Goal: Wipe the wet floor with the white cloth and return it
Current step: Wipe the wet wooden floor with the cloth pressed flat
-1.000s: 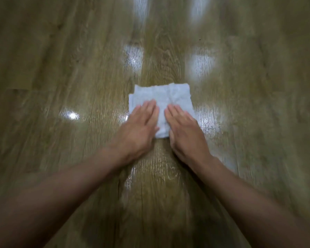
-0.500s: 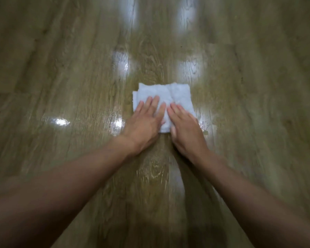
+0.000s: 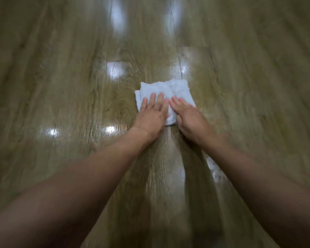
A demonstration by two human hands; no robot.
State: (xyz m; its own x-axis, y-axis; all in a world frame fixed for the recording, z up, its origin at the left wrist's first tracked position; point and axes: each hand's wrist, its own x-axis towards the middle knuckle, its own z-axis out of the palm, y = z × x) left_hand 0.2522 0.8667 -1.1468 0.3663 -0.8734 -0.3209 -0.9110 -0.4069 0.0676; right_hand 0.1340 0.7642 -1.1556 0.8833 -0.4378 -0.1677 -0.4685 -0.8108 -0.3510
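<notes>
A folded white cloth (image 3: pixel 168 89) lies flat on the glossy wooden floor (image 3: pixel 79 97) in the middle of the view. My left hand (image 3: pixel 151 117) presses on its left half with straight fingers. My right hand (image 3: pixel 191 119) lies beside it and presses on the cloth's right half, fingers straight too. The near part of the cloth is hidden under both hands. A wet, streaky sheen covers the boards (image 3: pixel 168 167) between my forearms.
Brown wood-grain planks run away from me on all sides. Bright light reflections (image 3: pixel 115 70) sit beyond the cloth and to its left. Nothing else stands on the floor in view.
Both hands have slid the cloth forward, away from me, along the boards. My arms are stretched out further than a second ago.
</notes>
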